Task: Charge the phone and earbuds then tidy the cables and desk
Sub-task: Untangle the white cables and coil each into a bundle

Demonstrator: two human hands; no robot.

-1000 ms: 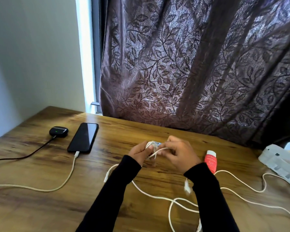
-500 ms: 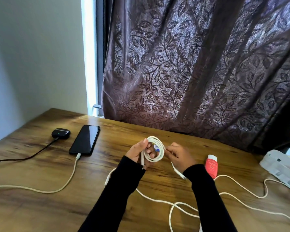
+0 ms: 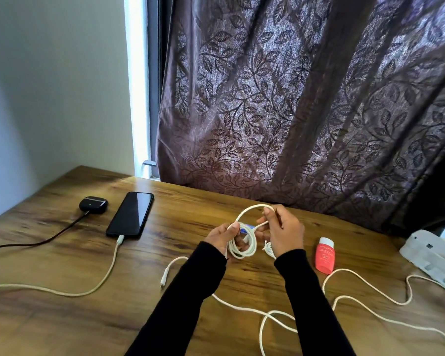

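Earbuds case sits far left on the wooden counter, a black lead plugged into it. Just to its right lies the phone, face up, with a white charging cable in its near end. Toward the middle, the left hand grasps a coiled white cable, thumb over the loops. Close beside it the right hand pinches the top loop of that same coil, which hangs between the two grips, above the counter. Loose white cable trails across the counter below the sleeves. Further right a red tube lies flat, then a white power strip at the edge.
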